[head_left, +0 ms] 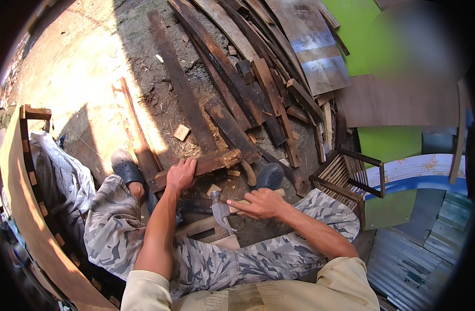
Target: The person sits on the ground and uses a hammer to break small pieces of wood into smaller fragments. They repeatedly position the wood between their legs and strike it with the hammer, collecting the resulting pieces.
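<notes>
My left hand (181, 174) is wrapped over a short reddish-brown wooden board (215, 161), which lies slantwise in front of me across other timber. Its right end looks rough and splintered. In my right hand (263, 202) is a claw hammer (220, 211), held by its pale wooden handle just above my lap. The metal head points left, with the claw curving down toward me, apart from the board. A curved wooden piece like a tool handle (249, 173) lies by the board's right end; what it belongs to is hidden.
Long dark planks (224, 67) are heaped ahead, with a small wood block (182, 132) and chips on the ground. A slatted wooden frame (346, 179) stands at right, near corrugated metal sheets (408, 269) and green panels (388, 147). White cloth (66, 168) and a curved wooden panel (27, 207) are at left.
</notes>
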Action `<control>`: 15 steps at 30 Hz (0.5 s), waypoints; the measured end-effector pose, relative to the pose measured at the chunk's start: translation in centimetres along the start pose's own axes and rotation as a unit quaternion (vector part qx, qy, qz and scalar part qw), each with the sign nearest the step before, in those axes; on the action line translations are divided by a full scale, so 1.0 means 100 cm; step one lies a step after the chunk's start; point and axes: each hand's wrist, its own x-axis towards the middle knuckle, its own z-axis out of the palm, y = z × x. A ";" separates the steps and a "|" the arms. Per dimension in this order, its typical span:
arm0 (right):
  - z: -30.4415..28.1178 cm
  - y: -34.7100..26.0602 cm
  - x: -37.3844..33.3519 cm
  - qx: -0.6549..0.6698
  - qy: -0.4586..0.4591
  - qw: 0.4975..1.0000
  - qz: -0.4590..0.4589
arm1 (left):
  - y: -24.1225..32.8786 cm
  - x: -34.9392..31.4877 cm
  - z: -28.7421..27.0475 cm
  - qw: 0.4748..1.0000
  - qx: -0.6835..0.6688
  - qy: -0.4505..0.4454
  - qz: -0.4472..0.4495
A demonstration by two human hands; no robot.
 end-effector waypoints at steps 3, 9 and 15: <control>-0.007 0.004 -0.013 0.030 0.029 0.998 0.057 | 0.002 0.004 0.000 1.000 -0.008 0.017 0.009; 0.012 0.013 -0.009 0.559 0.300 0.512 0.580 | -0.001 0.003 -0.004 1.000 -0.010 0.009 0.007; 0.042 -0.008 0.018 0.645 0.441 0.288 0.554 | 0.001 0.003 -0.006 1.000 -0.009 0.011 0.018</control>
